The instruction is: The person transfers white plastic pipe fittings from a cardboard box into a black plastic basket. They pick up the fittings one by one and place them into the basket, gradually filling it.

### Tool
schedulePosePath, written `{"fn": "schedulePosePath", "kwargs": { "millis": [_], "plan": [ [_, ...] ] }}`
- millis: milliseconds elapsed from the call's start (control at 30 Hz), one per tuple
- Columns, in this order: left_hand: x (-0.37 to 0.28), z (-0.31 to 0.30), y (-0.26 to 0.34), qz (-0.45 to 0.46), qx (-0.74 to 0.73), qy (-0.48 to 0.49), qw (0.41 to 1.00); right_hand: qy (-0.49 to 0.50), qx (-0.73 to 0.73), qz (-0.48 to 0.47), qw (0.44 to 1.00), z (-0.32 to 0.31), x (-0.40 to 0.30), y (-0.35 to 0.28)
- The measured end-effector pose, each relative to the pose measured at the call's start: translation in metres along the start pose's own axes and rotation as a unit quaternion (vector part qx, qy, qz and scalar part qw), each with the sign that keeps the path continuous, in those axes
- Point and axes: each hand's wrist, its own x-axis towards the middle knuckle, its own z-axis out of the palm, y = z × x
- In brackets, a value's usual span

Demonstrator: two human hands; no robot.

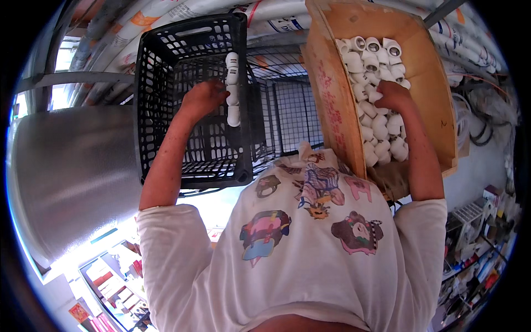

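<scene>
A black plastic crate (244, 153) stands at the left, with a single row of several white plastic pipe fittings (233, 116) along its right inner wall. My left hand (203, 99) is inside the crate, its fingertips at a fitting in the middle of that row; whether they grip it is hard to tell. On the right is a wooden box (431, 103) with a pile of white pipe elbow fittings (379, 126), some showing metal inserts. My right hand (392, 96) reaches into this pile, fingers bent down at a fitting; its grip is partly hidden.
A wire basket (290, 112) lies between crate and box. Long wrapped pipes (278, 25) run behind them. At the far left is a large silvery roll (74, 178). A cluttered shelf (468, 257) stands at the lower right, and a brown cloth (388, 178) hangs at the box's near end.
</scene>
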Motion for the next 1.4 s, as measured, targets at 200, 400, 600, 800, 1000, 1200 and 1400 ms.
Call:
{"fn": "schedulePosePath", "kwargs": {
  "millis": [200,400,600,800,1000,1200,1400],
  "plan": [
    [0.000,-0.013,0.014,0.109,-0.109,0.117,0.981,0.151,0.192,-0.053,0.968,-0.030,-0.006,0.002],
    [-0.021,-0.033,0.052,0.223,-0.225,0.208,0.925,0.193,0.487,-0.161,0.837,-0.065,-0.040,-0.043],
    [-0.059,-0.052,0.108,0.348,-0.221,0.200,0.889,0.163,0.572,-0.269,0.758,-0.071,-0.083,-0.105],
    [-0.076,-0.039,0.151,0.385,-0.185,0.152,0.891,0.095,0.569,-0.282,0.767,-0.040,-0.095,-0.145],
    [-0.068,-0.014,0.162,0.383,-0.099,0.165,0.904,0.064,0.597,-0.274,0.751,-0.021,-0.093,-0.159],
    [-0.062,-0.004,0.156,0.358,-0.162,0.160,0.906,0.034,0.595,-0.280,0.753,-0.023,-0.090,-0.158],
    [-0.050,-0.024,0.100,0.231,-0.314,0.110,0.914,0.038,0.586,-0.306,0.749,-0.022,-0.089,-0.154]
  ]
}}
